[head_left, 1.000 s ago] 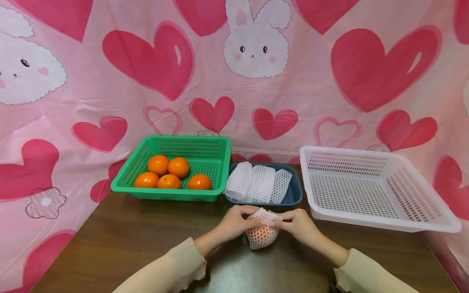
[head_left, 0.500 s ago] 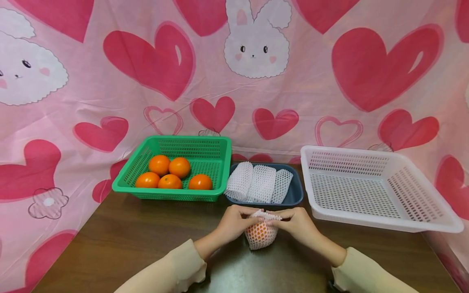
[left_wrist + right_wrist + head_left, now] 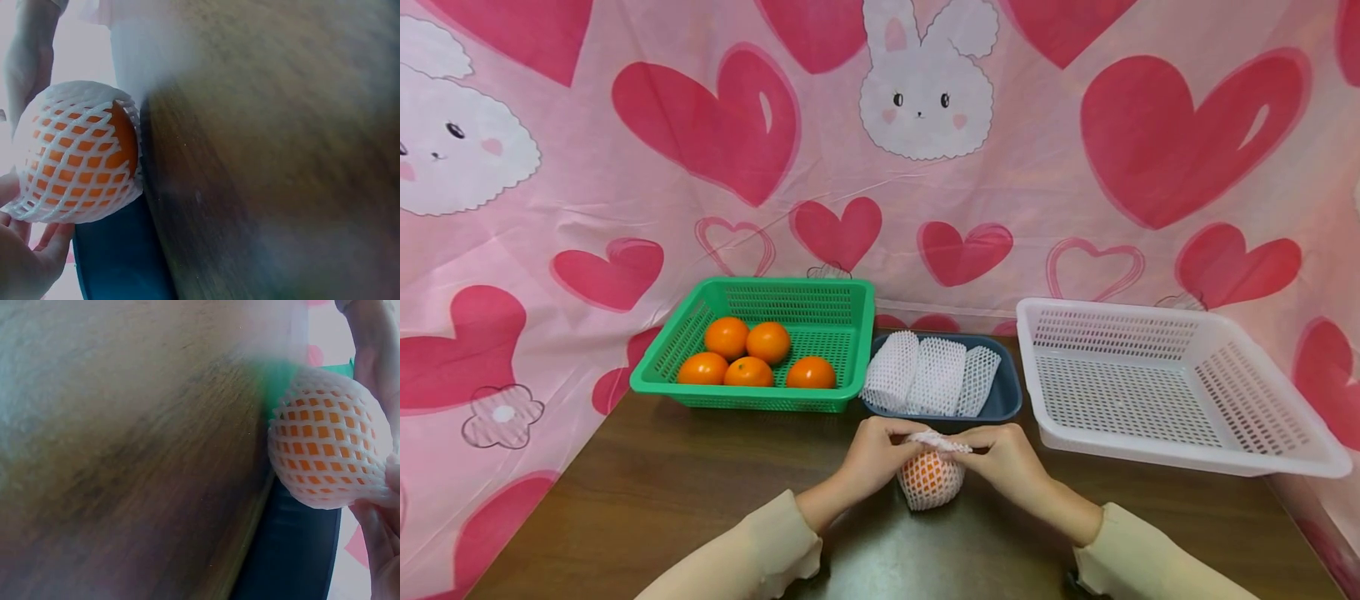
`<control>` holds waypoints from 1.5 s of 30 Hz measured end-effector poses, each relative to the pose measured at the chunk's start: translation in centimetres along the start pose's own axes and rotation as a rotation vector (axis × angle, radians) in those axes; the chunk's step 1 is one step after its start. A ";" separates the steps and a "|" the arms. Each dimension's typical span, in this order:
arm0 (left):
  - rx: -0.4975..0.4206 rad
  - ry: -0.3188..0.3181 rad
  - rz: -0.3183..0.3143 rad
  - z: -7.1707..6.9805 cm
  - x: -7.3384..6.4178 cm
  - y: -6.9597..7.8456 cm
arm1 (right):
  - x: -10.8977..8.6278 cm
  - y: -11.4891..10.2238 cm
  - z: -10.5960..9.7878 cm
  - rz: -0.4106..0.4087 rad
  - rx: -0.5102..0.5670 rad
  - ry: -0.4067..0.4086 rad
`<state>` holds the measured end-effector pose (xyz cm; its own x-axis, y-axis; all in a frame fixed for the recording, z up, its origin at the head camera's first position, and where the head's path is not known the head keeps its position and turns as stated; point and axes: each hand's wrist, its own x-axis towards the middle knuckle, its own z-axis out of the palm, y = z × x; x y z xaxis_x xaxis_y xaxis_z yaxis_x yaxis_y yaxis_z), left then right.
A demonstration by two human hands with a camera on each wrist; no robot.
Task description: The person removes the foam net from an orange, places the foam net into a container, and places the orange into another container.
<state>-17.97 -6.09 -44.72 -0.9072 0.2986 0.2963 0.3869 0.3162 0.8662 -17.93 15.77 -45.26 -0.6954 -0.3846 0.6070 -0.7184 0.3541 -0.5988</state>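
Observation:
An orange (image 3: 931, 477) wrapped in a white foam net sleeve (image 3: 69, 147) sits between both hands, at the front of the table's middle. My left hand (image 3: 874, 457) pinches the sleeve's upper edge from the left with thumb and fingers. From the right, my right hand (image 3: 1006, 460) pinches the same gathered edge. Orange skin shows through the mesh, and a bare patch of it shows at one side in the left wrist view. In the right wrist view the net (image 3: 325, 444) covers the visible side of the fruit.
A green basket (image 3: 752, 398) with several bare oranges (image 3: 726, 338) stands at the back left. Behind the hands, a dark blue tray (image 3: 1006, 392) holds several foam net sleeves (image 3: 936, 375). A white basket (image 3: 1112, 446) is at the right, on the brown wooden table (image 3: 700, 467).
Both hands and the wrapped orange have shifted slightly left. The net's upper edge is drawn in to a narrower band between the fingers.

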 end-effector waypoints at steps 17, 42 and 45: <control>-0.025 -0.176 -0.098 -0.6 -0.3 -0.5 | -0.6 1.3 -0.5 0.230 0.030 -0.269; 0.043 -0.079 0.106 0.0 0.0 0.2 | -0.4 -0.2 1.2 0.225 0.141 -0.069; 0.073 -0.111 0.019 -0.4 0.0 0.3 | -0.5 -0.1 1.0 0.264 0.150 -0.092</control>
<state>-17.91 -6.41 -44.31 -0.8775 0.4016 0.2622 0.4183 0.3734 0.8280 -17.46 15.12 -46.02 -0.8486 -0.3735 0.3746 -0.4979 0.3250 -0.8040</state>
